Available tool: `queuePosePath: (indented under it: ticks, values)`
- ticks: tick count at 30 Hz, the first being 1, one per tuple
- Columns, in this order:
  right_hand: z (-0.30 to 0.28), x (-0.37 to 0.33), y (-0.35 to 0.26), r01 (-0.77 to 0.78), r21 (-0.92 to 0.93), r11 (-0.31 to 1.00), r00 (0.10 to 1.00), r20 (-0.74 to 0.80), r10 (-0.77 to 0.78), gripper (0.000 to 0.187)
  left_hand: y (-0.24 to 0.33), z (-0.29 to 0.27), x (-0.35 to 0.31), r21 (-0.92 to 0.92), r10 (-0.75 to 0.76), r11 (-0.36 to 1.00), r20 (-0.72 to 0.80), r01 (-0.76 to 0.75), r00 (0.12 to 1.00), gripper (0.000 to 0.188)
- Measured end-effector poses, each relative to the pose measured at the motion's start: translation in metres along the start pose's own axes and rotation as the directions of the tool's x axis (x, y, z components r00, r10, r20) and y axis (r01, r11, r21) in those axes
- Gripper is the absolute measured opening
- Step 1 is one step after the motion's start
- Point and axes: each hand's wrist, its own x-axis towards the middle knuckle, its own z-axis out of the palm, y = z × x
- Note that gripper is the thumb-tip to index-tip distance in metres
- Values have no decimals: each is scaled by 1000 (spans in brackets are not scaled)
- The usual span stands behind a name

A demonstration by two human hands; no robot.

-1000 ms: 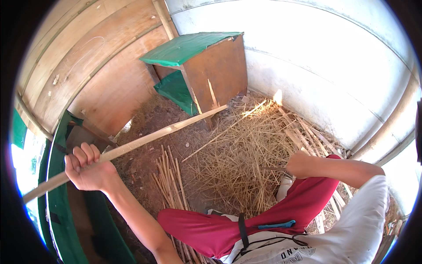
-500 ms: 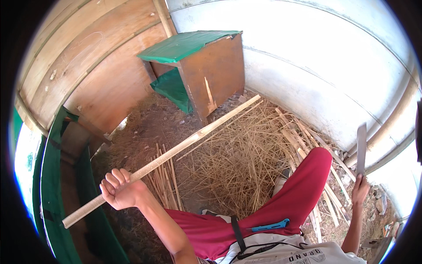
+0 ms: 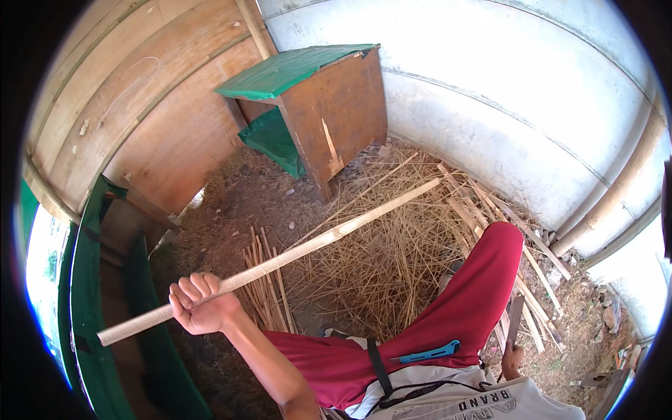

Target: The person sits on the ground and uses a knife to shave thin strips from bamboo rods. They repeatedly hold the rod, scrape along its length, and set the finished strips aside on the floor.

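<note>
My left hand is wrapped round a long pale bamboo strip near its left end. The strip slants up to the right, across the front of my body and above the straw. Low on the right, beside my knee, my right hand grips a machete by its handle. Its flat dark blade points upward over the strips on the ground. On my lap, against the red trousers, lies a slim blue tool whose kind I cannot make out.
Pale shavings cover the ground ahead. Thin split sticks lie to their left, longer strips to their right. A brown cabinet with a green-covered top stands at the back. Green-draped shelving is at left; a white wall at right.
My right hand has brought the machete down and inward, from beside the wall to near my knee. The bamboo strip's far end has dropped and shifted right; my left hand still holds it.
</note>
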Motion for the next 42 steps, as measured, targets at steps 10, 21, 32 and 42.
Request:
queuePosePath:
  ticks: [10,21,32,42]
  values:
    - [-133,133,-206,325,172,930,902,-351,-250,55,-77,72,102,155,-401,916,418,371,815,34]
    - [-231,111,-358,394,527,753,913,-320,-254,39,-95,136,170,299,-472,881,476,368,742,41]
    - [-199,68,-439,386,624,679,896,-77,-438,36,-211,117,112,679,-458,690,139,252,878,77]
    - [-189,40,-482,447,643,622,778,64,-625,30,-175,172,125,656,-385,721,112,223,916,75]
